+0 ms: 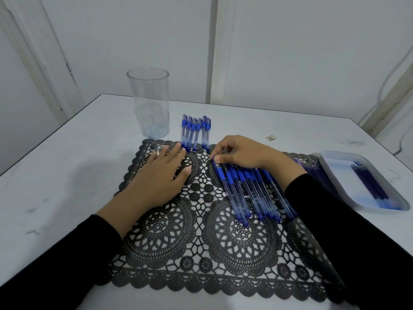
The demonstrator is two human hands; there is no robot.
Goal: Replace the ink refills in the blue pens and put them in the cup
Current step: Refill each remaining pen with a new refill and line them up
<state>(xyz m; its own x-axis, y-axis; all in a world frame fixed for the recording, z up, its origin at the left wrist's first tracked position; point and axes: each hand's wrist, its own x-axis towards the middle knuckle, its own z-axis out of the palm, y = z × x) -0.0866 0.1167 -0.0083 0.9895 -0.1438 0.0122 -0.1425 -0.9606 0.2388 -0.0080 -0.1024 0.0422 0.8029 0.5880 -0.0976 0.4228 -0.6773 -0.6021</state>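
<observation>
Lace placemat (201,242) carries a row of blue pens (245,191), long axes near-to-far, caps pointing far-left; clear cup (149,101) upright beyond the far-left corner; left hand (161,175) flat, fingers spread; right hand (243,153) pinching the leftmost cap.

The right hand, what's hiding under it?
A row of blue pens on the black lace mat. The right hand covers their far ends, so those cannot be seen; its fingertips pinch the leftmost pen.
</observation>
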